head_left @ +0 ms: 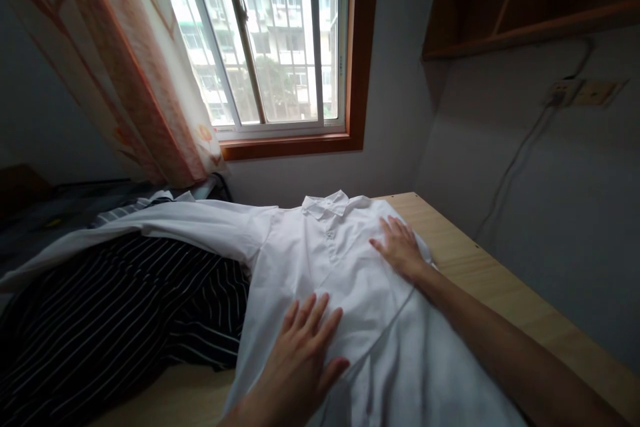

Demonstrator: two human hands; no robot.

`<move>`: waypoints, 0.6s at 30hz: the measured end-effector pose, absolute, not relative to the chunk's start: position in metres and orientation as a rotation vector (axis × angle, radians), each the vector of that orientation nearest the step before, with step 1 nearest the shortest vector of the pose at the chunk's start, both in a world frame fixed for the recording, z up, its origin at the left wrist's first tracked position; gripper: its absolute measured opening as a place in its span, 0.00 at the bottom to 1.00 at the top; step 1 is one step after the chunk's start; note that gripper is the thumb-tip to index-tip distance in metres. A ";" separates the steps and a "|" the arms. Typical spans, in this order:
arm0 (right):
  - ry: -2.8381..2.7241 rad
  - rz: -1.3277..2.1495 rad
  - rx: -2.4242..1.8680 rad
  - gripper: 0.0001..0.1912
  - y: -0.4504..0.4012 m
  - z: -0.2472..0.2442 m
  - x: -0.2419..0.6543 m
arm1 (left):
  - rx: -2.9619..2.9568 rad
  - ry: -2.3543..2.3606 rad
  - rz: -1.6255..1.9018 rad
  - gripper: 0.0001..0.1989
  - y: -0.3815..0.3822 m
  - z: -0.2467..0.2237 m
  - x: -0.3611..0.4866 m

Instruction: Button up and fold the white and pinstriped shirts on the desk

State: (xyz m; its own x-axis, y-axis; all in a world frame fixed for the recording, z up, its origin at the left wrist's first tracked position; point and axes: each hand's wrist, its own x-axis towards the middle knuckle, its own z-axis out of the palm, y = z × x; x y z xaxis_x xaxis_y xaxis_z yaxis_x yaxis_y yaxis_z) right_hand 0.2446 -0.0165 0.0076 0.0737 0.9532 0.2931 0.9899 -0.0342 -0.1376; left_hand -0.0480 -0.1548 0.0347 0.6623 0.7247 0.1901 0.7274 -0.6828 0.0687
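Both hands lie flat, palms down and fingers spread, gripping nothing, on a white shirt [345, 293] spread over a wooden table [500, 293]. The left hand [300, 360] presses the lower front of the shirt, its fingers pointing away from the person and its thumb out to the right. The right hand [400, 247] rests farther off, on the upper right side of the shirt near the shoulder, just to the right of and below the collar [327, 203]. Between the two hands runs a raised crease in the cloth. One sleeve [175, 223] stretches away to the left of the left hand, lying over a dark striped garment [125, 300] that covers the surface on that side. To the right of the right forearm the bare wood of the table shows, up against a grey wall. Beyond the hands, past the collar, stands a window [270, 40] with a brown frame, and a patterned orange curtain [135, 67] hangs at its left. Above and right of the right hand a wooden shelf [525, 0] sits on the wall, with a socket [587, 92] and cable below it.
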 end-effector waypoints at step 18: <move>-1.412 0.122 -2.532 0.24 0.015 -0.003 0.374 | -2.683 -1.274 -0.547 0.31 -0.164 0.012 -0.045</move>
State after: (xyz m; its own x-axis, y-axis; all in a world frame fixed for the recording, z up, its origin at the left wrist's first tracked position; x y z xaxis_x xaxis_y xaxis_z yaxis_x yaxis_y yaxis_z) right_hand 0.3741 0.0154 -0.0034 0.5294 0.8473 0.0435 0.8273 -0.5041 -0.2478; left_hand -0.0451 -0.1645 0.0121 0.5798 0.7250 0.3718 0.7689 -0.6378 0.0447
